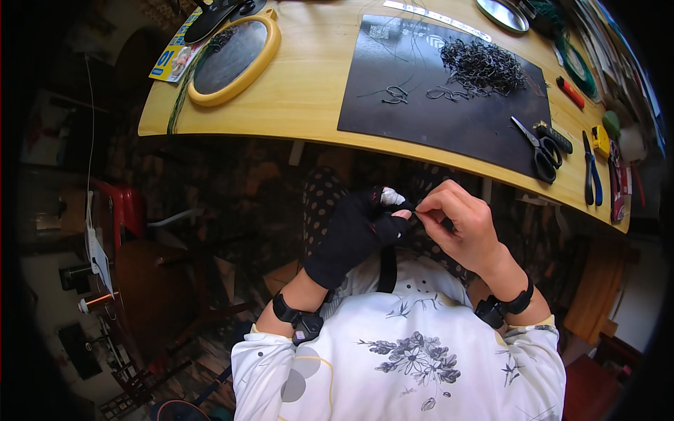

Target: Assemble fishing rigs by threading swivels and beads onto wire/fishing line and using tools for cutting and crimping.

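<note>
Over my lap, my left hand [354,228] wears a black fingerless glove, with white wrapping on one finger. Its thumb and fingers are closed in a pinch. My bare right hand [460,223] meets it, thumb and forefinger pressed together at the left thumb's tip. Whatever lies between the fingertips is too small and dark to name. Beyond my hands, a black mat [414,116] covers part of the table, bearing a tangled heap of short dark cord pieces [484,69]. A few looped cord pieces [395,94] lie apart on the mat, left of the heap.
Scissors [545,156] rest at the mat's right corner, beside dark-blue-handled pliers [597,179] and a yellow tape measure [600,140]. Further back are a red-handled tool [570,92] and green cord [578,76]. A yellow-framed round mirror [270,52] lies at left. The table edge [281,138] runs ahead of my knees.
</note>
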`<state>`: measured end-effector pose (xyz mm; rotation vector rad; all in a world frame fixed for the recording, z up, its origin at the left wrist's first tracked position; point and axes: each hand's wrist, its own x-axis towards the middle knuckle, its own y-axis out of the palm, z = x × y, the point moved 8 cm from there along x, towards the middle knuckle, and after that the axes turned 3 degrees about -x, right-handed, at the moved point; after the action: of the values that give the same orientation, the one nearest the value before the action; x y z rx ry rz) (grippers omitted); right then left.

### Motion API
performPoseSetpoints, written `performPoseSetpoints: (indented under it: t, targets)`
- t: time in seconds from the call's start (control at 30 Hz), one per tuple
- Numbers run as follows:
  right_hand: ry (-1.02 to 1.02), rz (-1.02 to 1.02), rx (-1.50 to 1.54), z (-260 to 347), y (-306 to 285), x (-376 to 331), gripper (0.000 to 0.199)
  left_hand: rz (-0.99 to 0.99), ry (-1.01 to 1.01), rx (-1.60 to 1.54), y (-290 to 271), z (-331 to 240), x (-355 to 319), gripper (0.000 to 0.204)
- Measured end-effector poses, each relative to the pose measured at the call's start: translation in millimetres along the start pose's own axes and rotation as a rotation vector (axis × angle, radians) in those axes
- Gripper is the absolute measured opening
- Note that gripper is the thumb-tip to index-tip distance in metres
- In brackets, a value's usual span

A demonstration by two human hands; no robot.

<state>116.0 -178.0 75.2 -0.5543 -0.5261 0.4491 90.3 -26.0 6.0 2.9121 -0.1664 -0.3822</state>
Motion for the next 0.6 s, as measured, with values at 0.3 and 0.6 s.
performPoseSetpoints:
  t: [0.3, 0.6]
  targets:
    - [0.892, 0.240, 0.982, -51.6, 38.3, -29.0, 0.012, -0.018, 0.625, 0.677, 8.2, -38.7, -10.9, 0.019]
    - [0.358, 0.048, 0.370, -31.6, 17.0, -9.2, 0.012, -0.107, -0.011, 0.095, -25.9, 20.5, -1.8, 0.017]
